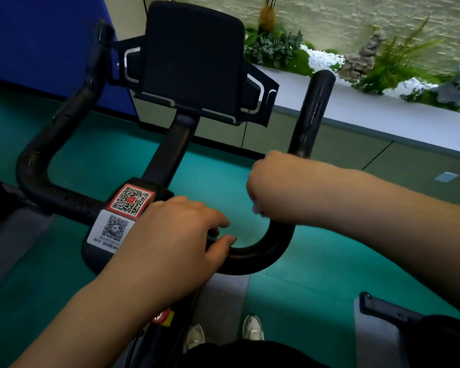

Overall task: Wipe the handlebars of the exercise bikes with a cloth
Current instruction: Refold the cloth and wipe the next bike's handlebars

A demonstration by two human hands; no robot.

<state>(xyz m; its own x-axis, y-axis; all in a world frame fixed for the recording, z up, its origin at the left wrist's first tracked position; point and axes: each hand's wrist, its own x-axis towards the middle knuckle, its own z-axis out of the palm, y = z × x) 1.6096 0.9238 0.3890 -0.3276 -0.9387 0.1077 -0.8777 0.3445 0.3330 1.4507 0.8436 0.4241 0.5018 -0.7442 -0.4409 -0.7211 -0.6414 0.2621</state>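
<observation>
The black handlebar (260,257) of an exercise bike fills the middle of the view, with one upright arm on the left (61,120) and one on the right (314,110). My left hand (170,248) grips the crossbar just right of the centre block, fingers and thumb curled round it. My right hand (274,187) is closed in a fist round the lower part of the right arm. A small pale edge of cloth (256,208) shows under its fingers; the rest of the cloth is hidden.
A dark console holder (194,59) stands on the stem above two QR stickers (130,200). A blue panel (37,41) is at the back left, a grey planter ledge (383,115) at the right. Part of another bike (383,309) shows at the lower right. My shoes (252,328) stand on the green floor.
</observation>
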